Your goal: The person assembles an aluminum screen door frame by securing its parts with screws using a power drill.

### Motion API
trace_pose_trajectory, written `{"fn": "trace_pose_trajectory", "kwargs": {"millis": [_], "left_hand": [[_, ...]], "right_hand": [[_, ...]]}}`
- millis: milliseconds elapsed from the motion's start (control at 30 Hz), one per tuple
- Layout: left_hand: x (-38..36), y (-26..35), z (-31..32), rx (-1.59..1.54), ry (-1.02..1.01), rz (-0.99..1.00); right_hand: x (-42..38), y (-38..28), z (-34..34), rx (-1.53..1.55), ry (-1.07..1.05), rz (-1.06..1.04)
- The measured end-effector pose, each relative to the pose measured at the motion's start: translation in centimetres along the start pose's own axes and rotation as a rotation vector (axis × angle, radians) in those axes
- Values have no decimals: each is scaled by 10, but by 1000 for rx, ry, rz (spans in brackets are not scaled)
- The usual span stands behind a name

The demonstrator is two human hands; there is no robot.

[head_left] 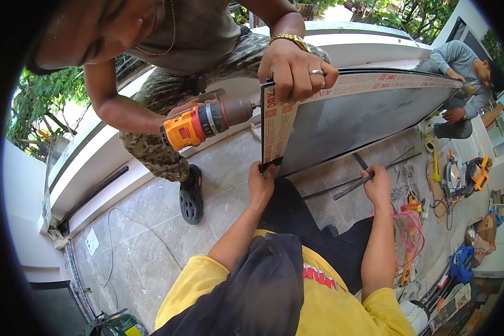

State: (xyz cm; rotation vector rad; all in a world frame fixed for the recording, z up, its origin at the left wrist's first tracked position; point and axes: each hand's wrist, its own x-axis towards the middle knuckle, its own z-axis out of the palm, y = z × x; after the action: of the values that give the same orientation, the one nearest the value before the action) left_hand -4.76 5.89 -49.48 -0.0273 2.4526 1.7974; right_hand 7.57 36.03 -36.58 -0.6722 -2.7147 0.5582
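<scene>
A large framed panel (353,126) with a grey face and printed protective tape stands upright, tilted, before me. My left hand (261,183) is closed at its lower near corner, where a short black piece (272,164) crosses the frame. In my right hand (378,187), below the panel's lower edge, is a narrow black strip (350,189). Across from me a co-worker's hand (297,73), wearing a ring and a gold watch, grips the panel's top corner. The co-worker's other hand holds an orange cordless drill (199,123), its tip close to the frame's side.
At the panel's far end another person (459,78) crouches beside it. Power tools (465,173), pink cord (411,238) and a blue bag (462,263) lie along the right. A thin cable (145,227) crosses the tiled floor at left. A white ledge (89,190) runs behind the co-worker.
</scene>
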Motion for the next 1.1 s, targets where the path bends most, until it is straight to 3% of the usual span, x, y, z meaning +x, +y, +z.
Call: {"fn": "trace_pose_trajectory", "kwargs": {"millis": [33,100,133,200,233,300,333,400,533,633,767,833,1100], "left_hand": [[3,-6,4,-1,3,0],[11,-24,14,44,276,294],[16,-23,11,45,277,296],[31,-22,3,-179,56,408],[32,-12,1,-180,57,408],[28,12,-3,-229,-231,182],[29,10,0,-231,-240,187],[29,7,8,-101,-105,227],[30,6,1,-3,-109,217],[29,12,4,-49,-80,253],[31,8,5,-19,-83,336],[32,7,7,-141,-102,245],[36,14,1,-183,-128,205]], "right_hand": [[1,1,0,0,0,-4],[2,3,3,5,6,-23],[2,2,3,7,8,-23],[3,1,5,11,0,-12],[3,-1,6,12,0,-14],[5,-2,7,16,-26,-9],[6,-1,9,14,-18,-3],[7,1,12,9,20,-80],[0,-15,6,54,20,-63],[1,-9,3,8,-97,15],[-1,-2,13,96,-10,15],[-1,1,14,88,9,15],[-2,4,15,98,-6,17]]}}
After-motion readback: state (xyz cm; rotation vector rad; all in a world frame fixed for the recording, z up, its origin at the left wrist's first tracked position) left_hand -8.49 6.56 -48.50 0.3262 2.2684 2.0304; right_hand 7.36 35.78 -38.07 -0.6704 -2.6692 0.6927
